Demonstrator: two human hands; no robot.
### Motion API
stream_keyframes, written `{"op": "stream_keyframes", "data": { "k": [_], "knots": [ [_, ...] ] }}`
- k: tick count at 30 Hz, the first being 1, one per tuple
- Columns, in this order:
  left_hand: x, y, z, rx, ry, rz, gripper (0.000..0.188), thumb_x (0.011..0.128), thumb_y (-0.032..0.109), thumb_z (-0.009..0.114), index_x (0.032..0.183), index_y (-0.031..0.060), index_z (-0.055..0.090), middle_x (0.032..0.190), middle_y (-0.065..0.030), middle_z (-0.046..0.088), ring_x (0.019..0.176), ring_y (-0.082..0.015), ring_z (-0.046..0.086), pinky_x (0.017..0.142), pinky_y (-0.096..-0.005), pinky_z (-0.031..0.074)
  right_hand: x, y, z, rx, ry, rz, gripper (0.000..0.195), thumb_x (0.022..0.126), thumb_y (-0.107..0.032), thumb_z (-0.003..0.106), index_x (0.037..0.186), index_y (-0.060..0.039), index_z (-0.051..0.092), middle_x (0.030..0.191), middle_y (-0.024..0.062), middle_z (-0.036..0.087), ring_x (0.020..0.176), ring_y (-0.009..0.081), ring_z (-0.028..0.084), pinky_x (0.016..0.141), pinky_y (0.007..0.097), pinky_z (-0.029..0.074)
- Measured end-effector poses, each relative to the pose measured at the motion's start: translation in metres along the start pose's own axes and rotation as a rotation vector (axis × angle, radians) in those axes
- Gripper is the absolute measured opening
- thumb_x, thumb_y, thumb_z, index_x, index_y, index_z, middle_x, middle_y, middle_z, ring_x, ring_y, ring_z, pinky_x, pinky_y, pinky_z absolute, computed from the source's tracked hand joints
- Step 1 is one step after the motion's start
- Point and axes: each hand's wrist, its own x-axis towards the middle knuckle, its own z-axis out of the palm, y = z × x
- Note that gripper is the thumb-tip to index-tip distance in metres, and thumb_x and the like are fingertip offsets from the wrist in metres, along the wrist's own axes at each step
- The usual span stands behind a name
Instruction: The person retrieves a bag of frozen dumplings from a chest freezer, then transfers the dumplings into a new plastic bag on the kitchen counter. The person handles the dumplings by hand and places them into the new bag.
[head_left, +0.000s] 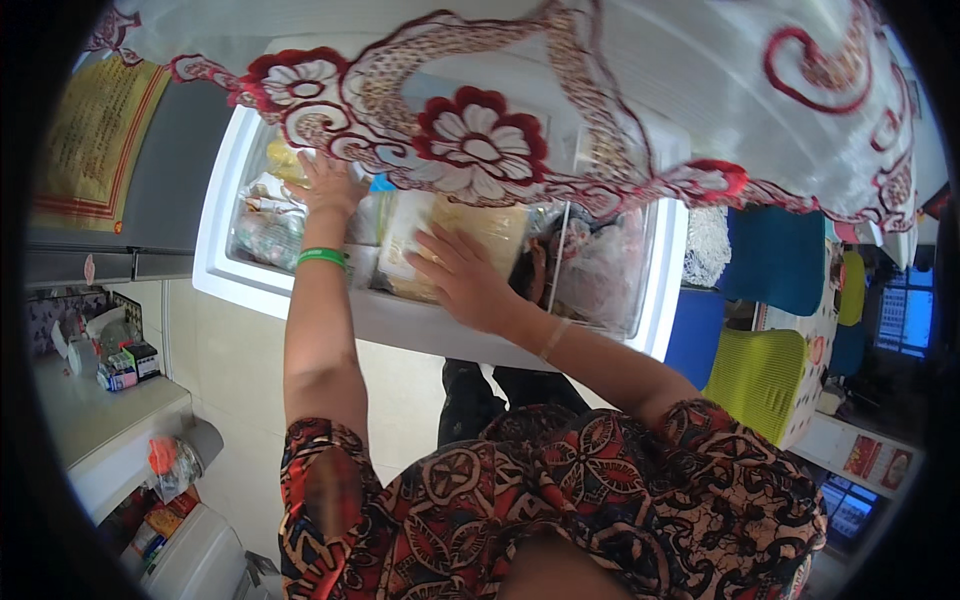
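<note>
Before me is a white chest freezer (247, 279) packed with bagged goods. My left hand (330, 186), below which a green wristband (322, 256) shows, reaches in at the left with fingers spread. It lies over plastic bags, beside a yellow bag (283, 161); whether it presses on them I cannot tell. Slightly blurred, my right hand (476, 279) rests flat across a large pale-yellow package in clear plastic (480, 225), fingers apart. A bag with a green-and-pink pattern (268, 236) sits at the left end. Right of a thin divider (556, 262) are clear plastic bags (604, 262).
An embroidered sheer cloth (480, 142) hangs over the freezer's far side and hides part of its contents. At left are a grey cabinet (187, 165) and a counter (112, 416). Blue (694, 322) and lime-green chairs (757, 382) stand at right beside a table.
</note>
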Motion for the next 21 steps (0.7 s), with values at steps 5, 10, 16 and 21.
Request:
{"op": "stream_keyframes", "data": {
  "k": [5, 10, 16, 21],
  "knots": [
    [-0.062, 0.009, 0.017, -0.374, 0.481, 0.212, 0.072, 0.079, 0.015, 0.073, 0.143, 0.0088, 0.04, 0.153, -0.0179, 0.03, 0.143, -0.0417, 0.022, 0.111, -0.0646, 0.021, -0.151, 0.025, -0.049, 0.016, 0.083, 0.36, 0.062, 0.076, 0.003, 0.06, 0.136, -0.0089, 0.052, 0.14, 0.0173, 0.046, 0.135, 0.0377, 0.039, 0.112, 0.0484, 0.031],
    [-0.182, 0.076, 0.049, -0.852, 0.519, 0.486, 0.061, 0.08, 0.0, 0.062, 0.138, 0.0003, 0.044, 0.134, -0.0238, 0.05, 0.123, -0.0407, 0.048, 0.107, -0.045, 0.038, -0.222, 0.108, -0.099, -0.111, 0.337, 0.56, 0.052, 0.08, 0.003, 0.059, 0.132, -0.0038, 0.053, 0.135, 0.0219, 0.048, 0.127, 0.0406, 0.045, 0.108, 0.0447, 0.037],
    [-0.281, 0.18, 0.091, -1.127, 0.183, 0.612, 0.068, 0.081, 0.008, 0.07, 0.141, -0.0023, 0.039, 0.137, -0.0256, 0.047, 0.127, -0.0411, 0.045, 0.109, -0.0455, 0.035, -0.208, 0.159, -0.146, -0.003, 0.333, 0.587, 0.031, 0.081, 0.009, 0.053, 0.109, -0.0008, 0.06, 0.113, 0.0212, 0.06, 0.104, 0.0408, 0.059, 0.089, 0.0424, 0.05],
    [-0.297, 0.251, 0.101, -0.963, 0.247, 0.737, 0.104, 0.072, 0.021, 0.082, 0.15, -0.0028, 0.018, 0.149, -0.0304, 0.03, 0.133, -0.047, 0.034, 0.111, -0.0495, 0.029, -0.22, 0.141, -0.131, 0.103, 0.287, 0.535, 0.029, 0.083, 0.007, 0.053, 0.109, -0.002, 0.062, 0.107, 0.0197, 0.062, 0.099, 0.0399, 0.061, 0.086, 0.0436, 0.05]
  ]
}}
